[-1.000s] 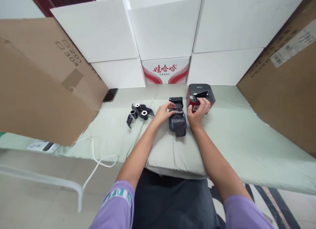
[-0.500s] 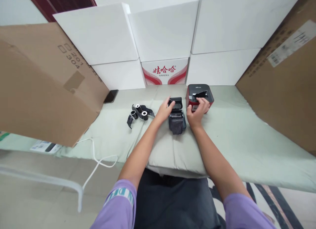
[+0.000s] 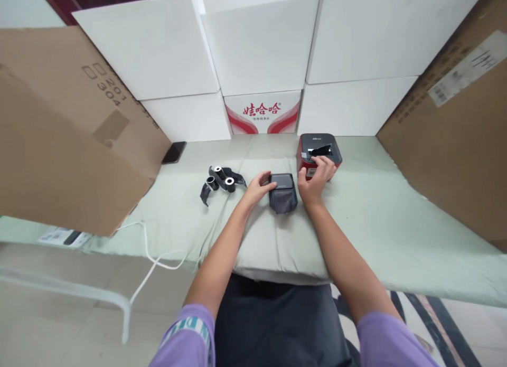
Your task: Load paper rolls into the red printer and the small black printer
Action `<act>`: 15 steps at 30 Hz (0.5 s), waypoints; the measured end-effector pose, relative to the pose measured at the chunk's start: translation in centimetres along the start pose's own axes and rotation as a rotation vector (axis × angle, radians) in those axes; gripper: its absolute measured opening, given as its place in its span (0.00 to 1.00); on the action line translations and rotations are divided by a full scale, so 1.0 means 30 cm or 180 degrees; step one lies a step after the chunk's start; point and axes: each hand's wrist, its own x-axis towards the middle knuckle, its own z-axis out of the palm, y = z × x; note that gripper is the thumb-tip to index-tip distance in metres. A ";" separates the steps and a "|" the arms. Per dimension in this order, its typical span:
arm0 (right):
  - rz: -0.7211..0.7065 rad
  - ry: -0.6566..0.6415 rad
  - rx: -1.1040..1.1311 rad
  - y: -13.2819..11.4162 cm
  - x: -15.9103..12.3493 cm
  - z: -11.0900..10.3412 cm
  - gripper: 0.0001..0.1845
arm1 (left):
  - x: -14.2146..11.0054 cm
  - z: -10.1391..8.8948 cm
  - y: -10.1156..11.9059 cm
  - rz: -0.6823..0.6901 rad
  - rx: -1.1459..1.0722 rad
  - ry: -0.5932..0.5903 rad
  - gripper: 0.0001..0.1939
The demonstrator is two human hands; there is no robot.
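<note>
Left hand (image 3: 259,188) at the small dark device (image 3: 282,182), which lies lid-down flat on the pale green cloth (image 3: 376,214), centre and near; thumb and fingers parted around its far left corner, thumb at the lid's edge, apparently to steady it from the side and leave the top clear. Whether that hand presses, cannot tell. A dark strip (image 3: 283,200) drapes over the device's near end, seemingly loose on that side. Right hand (image 3: 317,179) is at the red-and-black box device (image 3: 319,143), to the right and farther off: fingers spread over the near edge of its top, thumb apart against the near face, likely a resting brace. A black strip (image 3: 322,150) stands at its top slot. Left of the left hand, well apart from the box device, black rolls (image 3: 229,187) sit bunched with tails unwound, probably set aside within reach. Phone (image 3: 174,152) farther left, beside the cardboard (image 3: 59,119).
</note>
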 end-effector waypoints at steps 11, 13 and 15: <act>0.0514 -0.1574 0.0269 -0.063 -0.040 -0.077 0.09 | 0.007 0.006 -0.034 0.0305 0.0061 -0.0013 0.32; 0.0639 -0.1696 0.0382 -0.050 -0.052 -0.068 0.11 | 0.005 0.008 -0.041 0.0353 0.0103 0.0005 0.32; 0.0893 -0.1726 0.0541 -0.033 -0.056 -0.061 0.13 | 0.002 0.008 -0.046 0.0375 0.0175 -0.0003 0.32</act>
